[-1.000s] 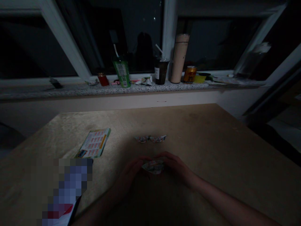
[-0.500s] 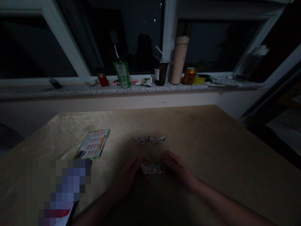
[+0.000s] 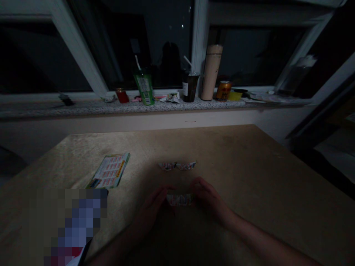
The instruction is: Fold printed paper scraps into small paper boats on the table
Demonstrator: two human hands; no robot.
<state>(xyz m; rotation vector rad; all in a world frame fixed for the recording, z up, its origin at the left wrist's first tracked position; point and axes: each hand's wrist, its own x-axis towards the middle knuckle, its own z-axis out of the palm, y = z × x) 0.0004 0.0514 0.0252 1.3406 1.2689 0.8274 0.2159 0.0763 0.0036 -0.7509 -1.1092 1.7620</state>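
Between my two hands is a small printed paper piece, a folded paper boat (image 3: pixel 179 200) by its earlier outline, now showing as a flat-topped band. My left hand (image 3: pixel 154 202) grips its left end, fingers bent around it. At the opposite end my right hand (image 3: pixel 207 195) pinches the paper, with the fingertips partly hidden in the dim light. Just beyond my hands, two small folded paper boats (image 3: pixel 186 166) of similar print lie end to end on the wooden table (image 3: pixel 238 166).
A printed booklet (image 3: pixel 110 170) lies on the left, near a pixelated object (image 3: pixel 83 218). Along the granite sill (image 3: pixel 97 109) stand a red jar (image 3: pixel 121 95), green cup (image 3: pixel 145 88), dark cup (image 3: pixel 189 87), pink flask (image 3: pixel 212 73) and golden can (image 3: pixel 223 91).
The pointed peak in the middle of the held paper boat no longer shows; its upper edge looks flat. Both hands stay in nearly the same place.
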